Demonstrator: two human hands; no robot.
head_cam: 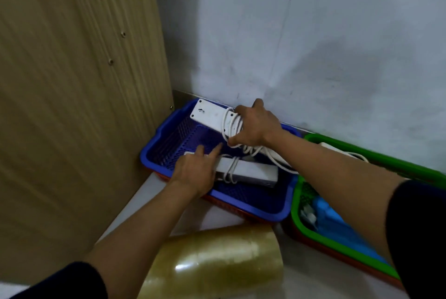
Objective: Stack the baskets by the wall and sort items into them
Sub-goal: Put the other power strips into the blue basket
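The right hand (257,125) is closed around a white power strip (210,115) and the cord (233,127) coiled round it, gripping at the near end of the strip. The strip juts out leftward from the fist, tilted, its far end over the back corner of the blue basket (217,197) next to the wall (313,45).

The left hand (195,173) lies open inside the same basket, index finger stretched forward, its palm resting on the end of a second strip (248,170) that lies flat on the basket floor with its own cord looped round the middle. That hand grips nothing.

The blue basket sits nested on a red one, only a sliver of red rim showing beneath. Just to its right a green basket (376,154) holds another white strip and some blue items. A wooden panel (72,81) stands to the left, and a roll of clear tape (217,262) sits in the foreground.
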